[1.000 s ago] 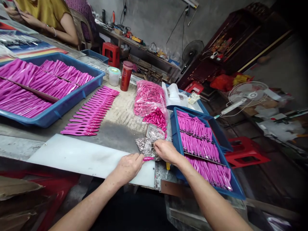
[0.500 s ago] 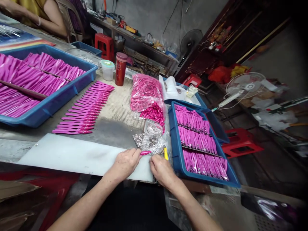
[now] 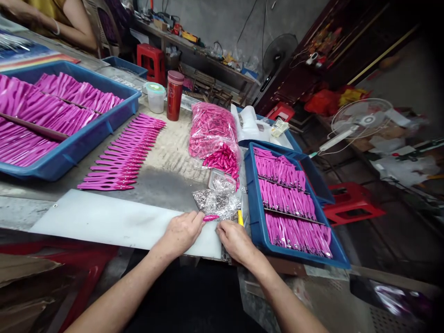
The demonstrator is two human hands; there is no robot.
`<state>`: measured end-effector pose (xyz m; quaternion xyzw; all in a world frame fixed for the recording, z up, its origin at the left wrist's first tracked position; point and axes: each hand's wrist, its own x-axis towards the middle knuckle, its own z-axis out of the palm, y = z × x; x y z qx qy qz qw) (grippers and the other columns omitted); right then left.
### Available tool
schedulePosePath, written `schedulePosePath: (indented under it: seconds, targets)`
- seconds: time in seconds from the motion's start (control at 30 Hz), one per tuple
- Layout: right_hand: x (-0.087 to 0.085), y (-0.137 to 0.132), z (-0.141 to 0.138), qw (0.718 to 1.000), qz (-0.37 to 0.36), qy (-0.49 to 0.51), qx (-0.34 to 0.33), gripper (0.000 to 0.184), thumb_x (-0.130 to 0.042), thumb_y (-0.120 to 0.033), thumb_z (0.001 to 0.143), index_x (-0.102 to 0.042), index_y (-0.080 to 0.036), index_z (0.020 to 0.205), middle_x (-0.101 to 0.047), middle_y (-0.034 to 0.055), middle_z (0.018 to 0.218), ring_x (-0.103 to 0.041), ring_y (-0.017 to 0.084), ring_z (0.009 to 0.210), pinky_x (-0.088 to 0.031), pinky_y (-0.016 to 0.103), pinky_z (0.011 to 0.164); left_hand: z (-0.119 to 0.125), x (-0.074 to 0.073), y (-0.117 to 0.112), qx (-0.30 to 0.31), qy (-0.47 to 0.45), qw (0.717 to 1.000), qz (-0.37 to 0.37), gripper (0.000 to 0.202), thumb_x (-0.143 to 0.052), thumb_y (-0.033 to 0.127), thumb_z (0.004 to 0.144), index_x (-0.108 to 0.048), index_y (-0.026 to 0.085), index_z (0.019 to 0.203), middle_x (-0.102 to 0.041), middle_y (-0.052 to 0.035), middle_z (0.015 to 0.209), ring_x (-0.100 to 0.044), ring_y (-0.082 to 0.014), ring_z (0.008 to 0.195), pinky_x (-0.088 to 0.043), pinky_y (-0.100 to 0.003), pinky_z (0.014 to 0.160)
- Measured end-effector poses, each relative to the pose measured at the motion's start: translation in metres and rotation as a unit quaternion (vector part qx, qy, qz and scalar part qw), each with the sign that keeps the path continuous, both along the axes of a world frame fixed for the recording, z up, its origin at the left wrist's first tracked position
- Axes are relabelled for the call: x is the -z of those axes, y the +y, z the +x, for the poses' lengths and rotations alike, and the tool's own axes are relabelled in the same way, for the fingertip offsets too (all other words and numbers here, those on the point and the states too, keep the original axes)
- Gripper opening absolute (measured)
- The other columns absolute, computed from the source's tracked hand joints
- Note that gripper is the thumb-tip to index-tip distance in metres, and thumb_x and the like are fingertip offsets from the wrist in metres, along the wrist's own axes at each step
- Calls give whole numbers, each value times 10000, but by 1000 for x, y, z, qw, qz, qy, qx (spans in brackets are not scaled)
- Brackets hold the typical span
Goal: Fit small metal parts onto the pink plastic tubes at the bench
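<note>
Magenta and glossy, a tapered piece is pinched in the person's left hand over the white board along the worktop's front edge. The right hand's fingers are drawn together near the board's right end; whether they hold anything cannot be told. Beyond, a plastic bag contains metal bits. Along the worktop's right edge, a blue tray holds pink handles in three divided rows.

Red tumbler beside lidded tub
</note>
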<state>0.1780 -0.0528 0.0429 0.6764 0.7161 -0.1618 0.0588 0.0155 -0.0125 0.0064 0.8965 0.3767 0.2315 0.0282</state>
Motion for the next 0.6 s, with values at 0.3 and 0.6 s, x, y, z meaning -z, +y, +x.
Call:
schedulePosePath:
  seconds: [0.3,0.6]
  targets:
    - [0,6,-13,998,0,-65,11,237,-371,-129,778,-608,-136,770,-644,102,797,-581,189,732,-356,252,630,0,0,0,-2,2,1000,3,218,-334,253,864,-501,186,742,-511,10,597,-518,-119,550,-356,-228,510]
    - [-8,1,-1,947,44,294,124,170,-425,-187,749,-510,-167,604,-464,-36,527,-428,98,515,-309,194,480,0,0,0,-6,2,1000,23,206,-351,240,859,-506,187,735,-509,15,580,-512,-115,527,-333,-225,487]
